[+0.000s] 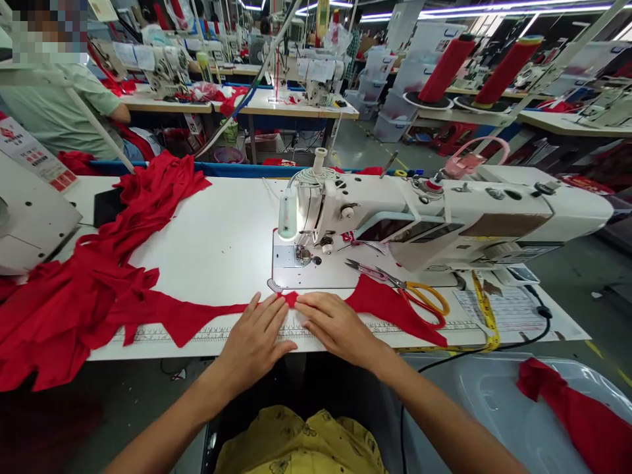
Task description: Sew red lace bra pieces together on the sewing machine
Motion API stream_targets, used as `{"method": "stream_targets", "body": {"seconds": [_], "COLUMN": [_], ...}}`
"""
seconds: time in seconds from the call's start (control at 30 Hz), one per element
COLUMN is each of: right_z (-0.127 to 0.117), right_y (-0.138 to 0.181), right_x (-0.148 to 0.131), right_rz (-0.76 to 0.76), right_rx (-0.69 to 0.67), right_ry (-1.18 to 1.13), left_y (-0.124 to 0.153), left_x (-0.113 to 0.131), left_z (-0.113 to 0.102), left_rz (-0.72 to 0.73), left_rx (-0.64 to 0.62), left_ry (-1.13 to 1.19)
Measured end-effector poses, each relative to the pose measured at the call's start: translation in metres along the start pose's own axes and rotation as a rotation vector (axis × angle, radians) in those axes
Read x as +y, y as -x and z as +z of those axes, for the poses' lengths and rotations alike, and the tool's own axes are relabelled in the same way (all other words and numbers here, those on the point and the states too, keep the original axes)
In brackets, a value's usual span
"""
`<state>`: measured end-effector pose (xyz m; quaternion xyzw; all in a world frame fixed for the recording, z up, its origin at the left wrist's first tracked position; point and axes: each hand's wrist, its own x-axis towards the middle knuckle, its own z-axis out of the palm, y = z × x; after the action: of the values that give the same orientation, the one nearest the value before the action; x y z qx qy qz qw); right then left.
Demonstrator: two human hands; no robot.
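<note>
- Fabric strip (292, 299), red: on the near edge of the white table (222, 230), along the printed ruler (197, 336), in front of the sewing machine (444, 204). Narrow at the hands, wider to both sides; one length or two meeting pieces, can't tell.
- Left hand (257, 332): fingers straight, close together, laid flat on the cloth; thumb spread well away, no pinch visible.
- Right hand (338, 326): fingertips on the strip facing the left ones, small red gap between; pinching or only pressing, can't tell.
- Handling (judged): light, soft, limp; likely folds and skews easily, not fragile. Might slide on the smooth tabletop unless pressed.
- Hold (judged): flat fingertips either side of the narrow part, or pinch by edges; avoid tugging one loose end.
- Left side runs to the heaped red cloth (64, 289); probable drag there.
- Scissors (427, 299) lie right by the wide right part; overlap unclear, snag risk.
</note>
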<state>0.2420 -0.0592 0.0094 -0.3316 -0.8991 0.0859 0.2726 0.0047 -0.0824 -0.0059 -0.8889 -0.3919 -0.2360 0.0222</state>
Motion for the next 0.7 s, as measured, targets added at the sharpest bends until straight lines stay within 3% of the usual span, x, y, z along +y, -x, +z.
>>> {"method": "stream_targets", "body": {"seconds": [0.17,0.37,0.47,0.53,0.7], "right_z": [0.003,-0.001,0.0,0.001,0.004], "right_y": [0.003,-0.005,-0.022,-0.031,-0.039], "right_x": [0.009,0.013,0.021,0.028,0.042], "right_rz": [0.059,0.135,0.135,0.091,-0.013], "right_rx": [-0.087,-0.023,0.024,-0.014,-0.149], "right_ry": [-0.078,-0.116,-0.079,-0.066,-0.023], "left_y": [0.004,-0.003,-0.018,-0.029,-0.041], "left_x": [-0.001,-0.009,-0.025,-0.04,-0.072], "left_z": [0.007,-0.001,-0.007,-0.008,-0.002], "left_rz": [-0.04,-0.081,-0.097,-0.094,-0.012], "left_rx": [-0.089,-0.115,-0.008,0.049,-0.076], "left_ry": [-0.022,0.115,0.223,0.276,0.278]}}
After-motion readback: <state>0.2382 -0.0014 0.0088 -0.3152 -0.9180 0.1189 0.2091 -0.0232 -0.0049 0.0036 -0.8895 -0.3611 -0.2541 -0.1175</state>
